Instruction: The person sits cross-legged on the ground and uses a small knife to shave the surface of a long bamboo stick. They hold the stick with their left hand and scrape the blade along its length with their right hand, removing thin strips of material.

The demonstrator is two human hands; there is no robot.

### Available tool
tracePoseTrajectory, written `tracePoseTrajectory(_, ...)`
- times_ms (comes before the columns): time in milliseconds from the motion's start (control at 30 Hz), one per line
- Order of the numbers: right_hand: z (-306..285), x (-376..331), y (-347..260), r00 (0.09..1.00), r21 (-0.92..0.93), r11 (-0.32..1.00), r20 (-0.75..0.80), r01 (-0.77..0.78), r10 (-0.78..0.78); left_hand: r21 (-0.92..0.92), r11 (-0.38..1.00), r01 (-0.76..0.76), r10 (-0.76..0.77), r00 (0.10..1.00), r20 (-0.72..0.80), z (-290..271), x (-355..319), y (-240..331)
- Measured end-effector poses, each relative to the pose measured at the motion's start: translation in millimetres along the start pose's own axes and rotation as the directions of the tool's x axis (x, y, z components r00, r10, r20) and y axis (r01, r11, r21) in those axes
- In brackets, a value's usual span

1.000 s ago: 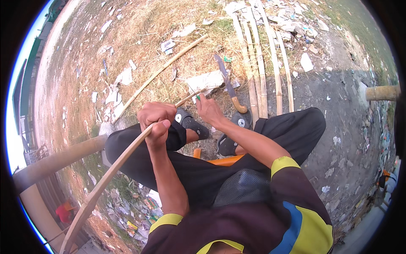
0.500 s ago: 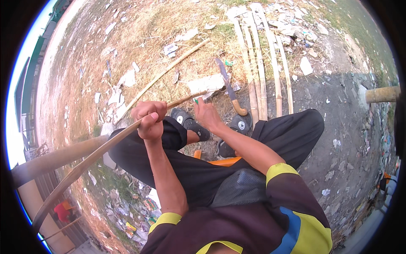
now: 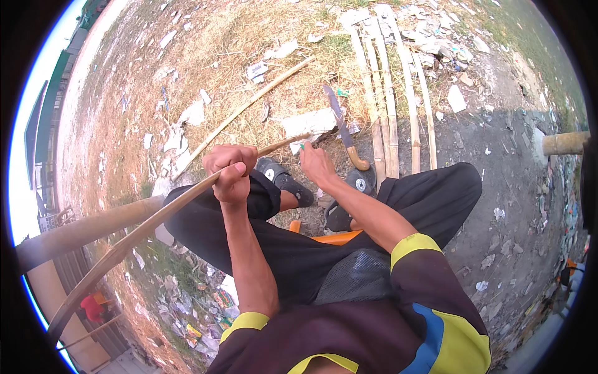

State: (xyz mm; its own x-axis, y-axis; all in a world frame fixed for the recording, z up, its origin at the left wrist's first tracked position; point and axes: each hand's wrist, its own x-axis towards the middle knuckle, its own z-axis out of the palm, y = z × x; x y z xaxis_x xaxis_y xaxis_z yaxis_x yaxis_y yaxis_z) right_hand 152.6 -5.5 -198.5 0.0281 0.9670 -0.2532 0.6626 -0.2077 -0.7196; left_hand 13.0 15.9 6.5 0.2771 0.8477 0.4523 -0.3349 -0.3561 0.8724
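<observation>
My left hand (image 3: 230, 171) is wrapped round a long split bamboo strip (image 3: 146, 223). The strip slants from the lower left up to a tapered end in front of me. By that end, my right hand (image 3: 316, 163) is closed with its fingertips pinched; a small green bit shows at them, but what it belongs to is hidden. Just beyond lies a pale, flat-topped block (image 3: 308, 123) on the ground. A machete (image 3: 342, 128) with a dark blade and curved wooden handle rests beside the block, close to my right shoe (image 3: 360, 185).
Several bamboo strips (image 3: 411, 103) lie side by side ahead right, and a single strip (image 3: 243, 107) lies diagonally ahead left. A thick bamboo pole (image 3: 93, 225) is at my left, another pole (image 3: 564, 143) at far right. Below me shows an orange seat (image 3: 336, 238). Litter covers the ground.
My right hand has shifted slightly right, nearer the strip's tapered end. The left hand has moved a little right too, still round the strip. The whole view has shifted slightly.
</observation>
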Motion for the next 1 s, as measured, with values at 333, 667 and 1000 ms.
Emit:
tracePoseTrajectory(333, 6, 15, 37, 0.996, -0.165, 0.984, 0.047, -0.072, 0.081, -0.009, 1.0, -0.013, 0.013, 1.0, 0.002, 3, 2, -3)
tracePoseTrajectory(667, 22, 22, 38, 0.993, -0.066, 0.997, -0.108, 0.038, -0.045, 0.288, 0.957, -0.022, 0.02, 1.0, 0.009, -9, 0, -4)
tracePoseTrajectory(1000, -2, -2, 63, 0.99, -0.223, 0.964, 0.024, 0.144, -0.142, 0.153, 0.988, 0.017, -0.007, 0.998, -0.07, -13, -14, 3)
